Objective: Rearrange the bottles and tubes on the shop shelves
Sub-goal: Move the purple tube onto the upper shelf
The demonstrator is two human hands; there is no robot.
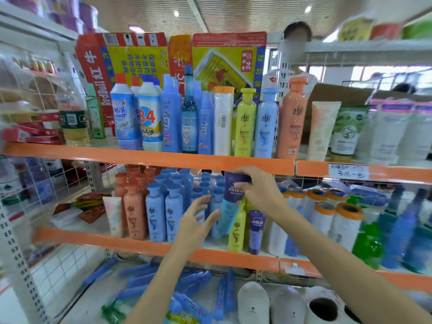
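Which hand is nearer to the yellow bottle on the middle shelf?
Right. The right hand holds a purple tube just above the yellow bottle; the left hand is further left.

Right hand gripping a purple tube above the middle shelf, left hand open beside blue bottles.

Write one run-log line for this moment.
right hand: holds purple tube | left hand: open, by blue bottles | place: middle shelf
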